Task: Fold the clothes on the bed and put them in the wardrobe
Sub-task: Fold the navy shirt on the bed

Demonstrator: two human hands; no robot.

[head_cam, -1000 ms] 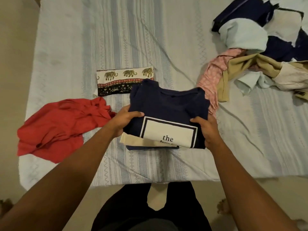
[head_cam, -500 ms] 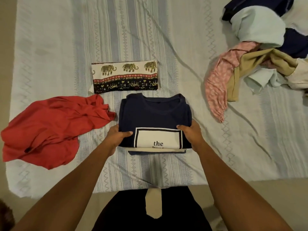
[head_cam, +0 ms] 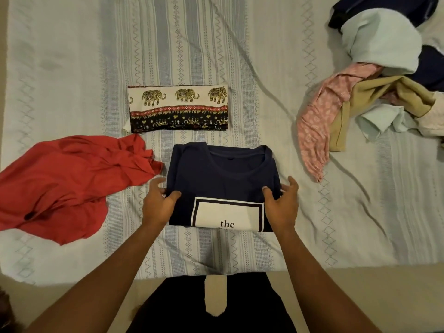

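Observation:
A folded navy T-shirt (head_cam: pixel 221 174) with a white printed panel reading "the" lies flat on the striped bed (head_cam: pixel 72 56), near its front edge. My left hand (head_cam: pixel 159 200) is at the shirt's left side, thumb on the fabric and fingers spread and relaxed. My right hand (head_cam: pixel 281 203) mirrors it at the right side, thumb on top and fingers splayed past the edge. Neither hand curls round the cloth. Just beyond the shirt sits a folded elephant-print cloth (head_cam: pixel 177 108).
A crumpled red garment (head_cam: pixel 60 186) lies left of the shirt. An unfolded pile at the far right holds a pink piece (head_cam: pixel 317 131), a tan one (head_cam: pixel 374 90), a pale blue one (head_cam: pixel 382 44) and dark navy items. The bed's front edge runs just before my legs.
The navy shirt, gripped at both sides before, now lies flat on the bed. Both hands have loosened and their fingers have spread off it.

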